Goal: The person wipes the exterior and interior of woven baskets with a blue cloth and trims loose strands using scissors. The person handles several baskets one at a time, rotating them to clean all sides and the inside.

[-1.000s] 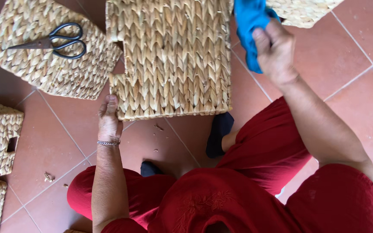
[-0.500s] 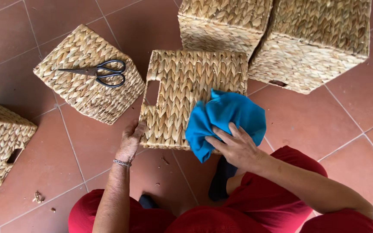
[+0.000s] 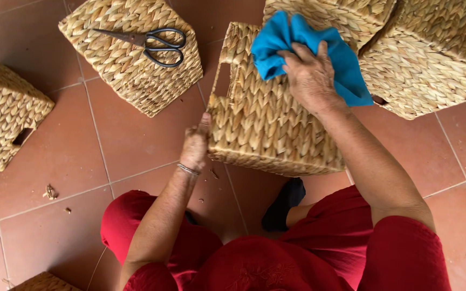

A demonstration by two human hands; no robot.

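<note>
**Both hands on the woven basket, cloth now near its upper edge**

Right hand (image 3: 309, 76) presses a blue cloth (image 3: 346, 70) flat against the woven basket (image 3: 268, 121), its grip spread open over the cloth with the fingers stretched. Half a second ago this hand and the cloth were lower, near the bottom right corner of the basket; now they are at its upper right part, so the wiping has moved up the surface. Left hand (image 3: 195, 145) holds the lower left edge of the same basket, thumb up along the side, a closed grip that steadies it, as before.

The basket sits in the centre of the frame on the tiled floor (image 3: 136, 140), tilted toward the person. Its weave is thick and pale yellow, with a handle slot at the left side.
</note>
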